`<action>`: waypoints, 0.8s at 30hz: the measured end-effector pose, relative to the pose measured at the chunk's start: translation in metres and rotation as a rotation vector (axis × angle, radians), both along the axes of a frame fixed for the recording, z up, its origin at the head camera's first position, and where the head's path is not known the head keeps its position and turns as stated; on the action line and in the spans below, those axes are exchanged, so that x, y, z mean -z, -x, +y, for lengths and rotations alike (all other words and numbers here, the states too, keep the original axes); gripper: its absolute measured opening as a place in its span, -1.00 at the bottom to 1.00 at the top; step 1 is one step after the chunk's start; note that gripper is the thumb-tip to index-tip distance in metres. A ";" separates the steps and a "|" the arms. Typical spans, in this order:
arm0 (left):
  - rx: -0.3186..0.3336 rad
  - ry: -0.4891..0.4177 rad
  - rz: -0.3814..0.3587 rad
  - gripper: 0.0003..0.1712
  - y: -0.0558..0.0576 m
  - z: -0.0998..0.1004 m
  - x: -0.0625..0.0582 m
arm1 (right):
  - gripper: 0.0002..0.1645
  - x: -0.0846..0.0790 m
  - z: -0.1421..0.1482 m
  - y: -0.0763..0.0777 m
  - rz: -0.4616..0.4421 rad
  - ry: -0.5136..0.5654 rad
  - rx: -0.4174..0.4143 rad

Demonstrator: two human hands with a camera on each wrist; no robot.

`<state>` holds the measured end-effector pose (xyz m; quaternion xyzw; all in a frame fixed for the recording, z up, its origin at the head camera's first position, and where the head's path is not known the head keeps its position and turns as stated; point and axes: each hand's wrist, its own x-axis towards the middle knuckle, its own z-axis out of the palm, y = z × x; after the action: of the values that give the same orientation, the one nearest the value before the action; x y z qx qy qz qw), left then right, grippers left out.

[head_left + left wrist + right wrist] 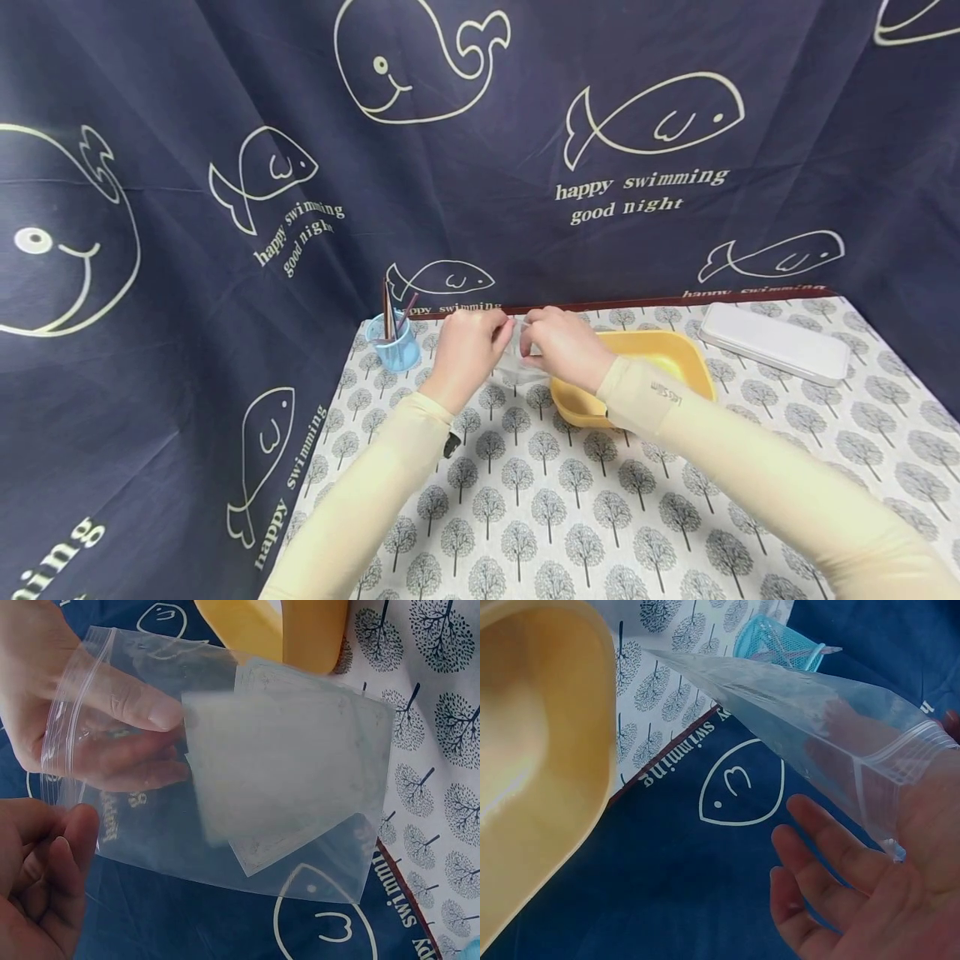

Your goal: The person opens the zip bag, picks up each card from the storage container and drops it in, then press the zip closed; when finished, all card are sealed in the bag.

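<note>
A clear zip bag [142, 832] hangs between both hands above the table, with pale square sheets [292, 765] overlapping inside it. At the bag's zip edge, my left hand [467, 348] pinches the plastic between thumb and fingers. My right hand [566, 346] reaches through the mouth, and its thumb and a finger or two meet the sheets' near edge, seen through the plastic. In the right wrist view the other fingers [817, 889] of that hand stay outside, loosely bent. The head view shows little of the bag [519, 367], which is mostly behind the hands.
A yellow bin [697, 367] stands just right of the hands, partly under the right forearm. Farther right lies a white flat case [776, 342]. A blue mesh cup [399, 352] with pencils is at the back left. A dark curtain [480, 200] borders the tree-patterned tablecloth [540, 517].
</note>
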<state>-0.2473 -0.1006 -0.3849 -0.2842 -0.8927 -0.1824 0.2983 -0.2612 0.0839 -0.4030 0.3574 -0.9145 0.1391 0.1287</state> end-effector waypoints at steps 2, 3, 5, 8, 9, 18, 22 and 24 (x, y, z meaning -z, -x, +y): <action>-0.001 -0.003 0.003 -0.76 0.001 0.000 0.001 | -0.86 0.000 0.000 0.000 0.008 0.005 -0.008; -0.003 -0.003 0.007 -0.77 0.001 -0.001 0.001 | -0.86 0.000 0.001 0.001 0.012 0.007 -0.014; -0.005 -0.002 0.013 -0.77 0.001 -0.001 0.001 | -0.87 -0.001 0.002 0.001 0.009 0.022 -0.030; -0.004 0.002 0.021 -0.76 0.001 -0.002 0.001 | -0.89 -0.004 0.005 0.001 -0.015 0.060 -0.061; -0.003 0.003 0.017 -0.76 0.001 -0.003 0.001 | -0.90 -0.005 0.006 0.001 -0.033 0.078 -0.075; -0.009 -0.001 -0.010 -0.74 0.004 -0.010 0.004 | -0.94 -0.018 0.022 -0.003 -0.127 0.120 -0.080; -0.023 -0.002 -0.022 -0.78 0.004 -0.011 0.005 | -0.95 -0.023 0.028 -0.004 -0.132 0.111 -0.052; -0.029 -0.003 -0.024 -0.78 0.004 -0.012 0.005 | -0.95 -0.025 0.032 -0.003 -0.136 0.115 -0.037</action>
<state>-0.2513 -0.1122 -0.3898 -0.2685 -0.9001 -0.1830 0.2904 -0.2585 0.1160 -0.3777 0.3559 -0.9049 0.2177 0.0841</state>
